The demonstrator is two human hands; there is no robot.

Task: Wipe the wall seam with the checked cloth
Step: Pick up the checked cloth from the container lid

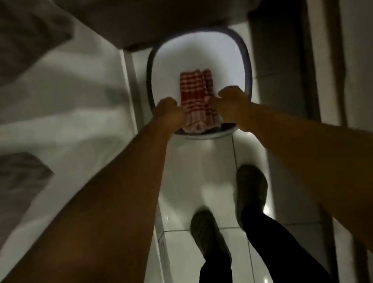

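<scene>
A red and white checked cloth (197,99) hangs stretched above a white basin with a dark rim (245,61) that stands on the tiled floor. My left hand (170,108) grips the cloth's left edge and my right hand (231,99) grips its right edge, both fists closed, arms reaching forward and down. The cloth's lower end looks bunched over the basin's near rim. The frame is dim and blurred, and no wall seam can be picked out clearly.
A bed with white sheets (47,127) and grey pillows runs along the left. A dark ledge (162,12) overhangs the basin at the top. A wall and door frame (329,73) stand on the right. My feet (207,232) stand on glossy floor tiles.
</scene>
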